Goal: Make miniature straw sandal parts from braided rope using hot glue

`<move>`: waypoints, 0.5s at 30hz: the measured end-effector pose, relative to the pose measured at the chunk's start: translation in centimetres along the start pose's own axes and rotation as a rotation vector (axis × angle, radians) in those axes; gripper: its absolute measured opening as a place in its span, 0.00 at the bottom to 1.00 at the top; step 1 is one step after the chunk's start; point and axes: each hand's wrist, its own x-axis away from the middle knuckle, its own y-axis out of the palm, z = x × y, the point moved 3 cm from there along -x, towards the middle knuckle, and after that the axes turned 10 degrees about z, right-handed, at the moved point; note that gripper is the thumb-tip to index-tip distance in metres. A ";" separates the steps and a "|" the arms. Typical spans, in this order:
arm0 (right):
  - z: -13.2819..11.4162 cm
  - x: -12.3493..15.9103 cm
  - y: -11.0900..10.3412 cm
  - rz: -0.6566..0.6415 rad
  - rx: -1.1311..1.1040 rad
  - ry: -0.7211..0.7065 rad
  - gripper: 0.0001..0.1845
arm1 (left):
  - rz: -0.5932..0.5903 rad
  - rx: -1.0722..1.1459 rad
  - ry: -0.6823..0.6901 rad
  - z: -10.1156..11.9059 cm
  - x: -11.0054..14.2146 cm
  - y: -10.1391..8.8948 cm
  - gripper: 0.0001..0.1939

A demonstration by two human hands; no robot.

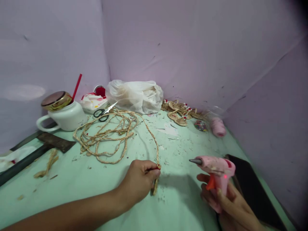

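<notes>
My left hand [141,181] is closed in a pinch on the near end of a braided jute rope [109,133], whose tip hangs down by my fingers onto the pale green table [79,183]. The rope runs back in loose loops toward the scissors [103,113]. My right hand [226,200] grips a pink hot glue gun [214,170] by its handle, nozzle pointing left toward the rope end, a hand's width away. A small red light glows on the gun.
A white mug-shaped pot [62,115] with a gold lid and red straw stands at back left. A dark hatchet [36,152] lies at left. A plastic bag [137,95], small woven sandals [180,112], a pink thread spool [218,126] and a dark slab [250,189] sit around the table.
</notes>
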 end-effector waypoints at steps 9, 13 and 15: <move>0.7 -0.2 -0.1 -0.061 0.017 0.064 0.13 | 0.010 -0.017 0.043 0.0 0.0 0.0 0.09; 0.2 -0.1 -0.1 -0.038 0.084 0.017 0.13 | 0.025 -0.012 0.031 0.1 -0.1 -0.1 0.09; -0.1 -0.2 0.1 -0.025 0.137 -0.040 0.13 | 0.025 0.004 0.023 0.2 -0.1 -0.1 0.09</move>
